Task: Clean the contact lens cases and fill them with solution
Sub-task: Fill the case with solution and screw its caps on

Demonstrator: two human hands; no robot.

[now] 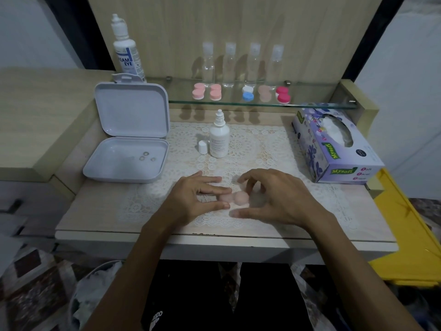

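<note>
Right — pink case (235, 197) sits on the worktop (95, 211) at lower centre, between both hands. Left hand (193, 199) and right hand (269, 199) fingers relaxed, grasping nothing. Likely light, rigid, slick plastic — pinch each cap by its rim.

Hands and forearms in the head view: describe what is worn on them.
Nothing is worn on either. The left hand and right hand are bare, with no gloves, rings, watch or bracelet visible. Both forearms are bare up to the bottom edge of the picture, with no sleeve in view. The fingers carry no coverings.
</note>
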